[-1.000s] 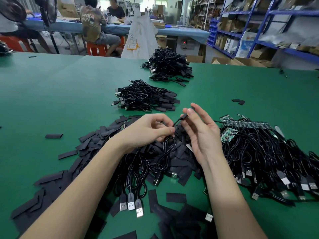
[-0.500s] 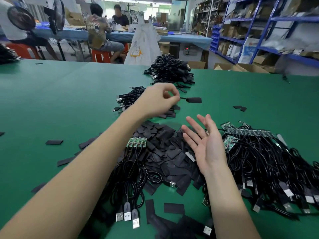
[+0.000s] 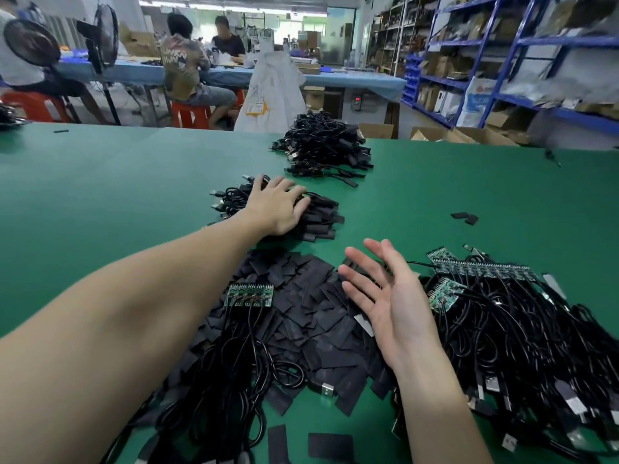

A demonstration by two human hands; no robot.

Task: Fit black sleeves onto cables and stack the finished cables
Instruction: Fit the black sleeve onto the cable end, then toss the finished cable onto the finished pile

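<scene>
While the left hand (image 3: 279,209) lies flat, fingers spread, on the near stack of finished cables (image 3: 311,217), a second stack (image 3: 323,145) sits beyond, so much seems done. Plenty remains: bare cables (image 3: 522,333) with green boards lie tangled right, flat black sleeves (image 3: 301,306) heaped between. The right hand (image 3: 388,296) hovers open, holding nothing.

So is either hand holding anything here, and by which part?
Nothing is held. The left hand lies flat, fingers spread, on the nearer pile of black sleeved cables; the right hand hovers open, empty.
</scene>
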